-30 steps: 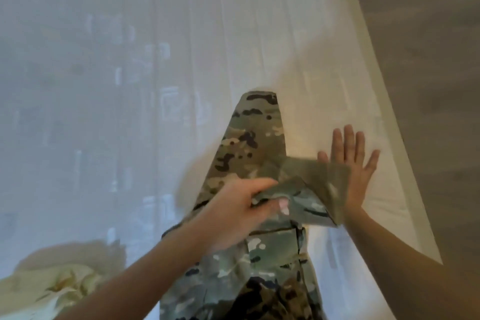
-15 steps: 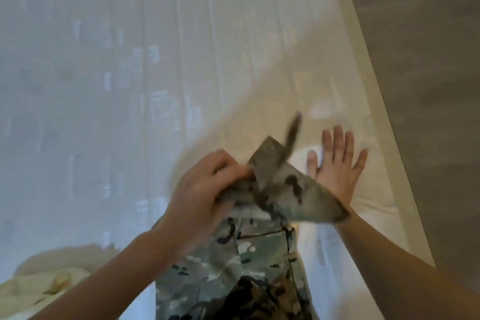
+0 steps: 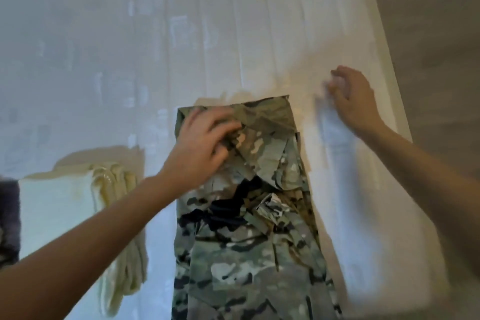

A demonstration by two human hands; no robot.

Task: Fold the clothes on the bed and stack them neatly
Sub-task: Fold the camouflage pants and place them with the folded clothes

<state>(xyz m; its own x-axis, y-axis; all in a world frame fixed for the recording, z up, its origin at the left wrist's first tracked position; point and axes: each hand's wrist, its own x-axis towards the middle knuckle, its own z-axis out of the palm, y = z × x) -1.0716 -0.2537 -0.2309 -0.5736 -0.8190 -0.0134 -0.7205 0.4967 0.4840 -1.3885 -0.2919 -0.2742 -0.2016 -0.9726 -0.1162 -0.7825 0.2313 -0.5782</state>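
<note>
Left hand point(image 3: 205, 143) presses the camouflage garment point(image 3: 249, 228) fold flat to set the crease; right hand point(image 3: 353, 101) loose, empty, above the bed point(image 3: 233, 21).

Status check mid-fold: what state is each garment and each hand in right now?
Camo garment: flat on the bed, far end folded back.
Left hand: rests on that folded end.
Right hand: blurred, beside the garment, holds nothing.
Cream clothes: folded, left of the camo garment.
Bed: covered by a white sheet.
</note>
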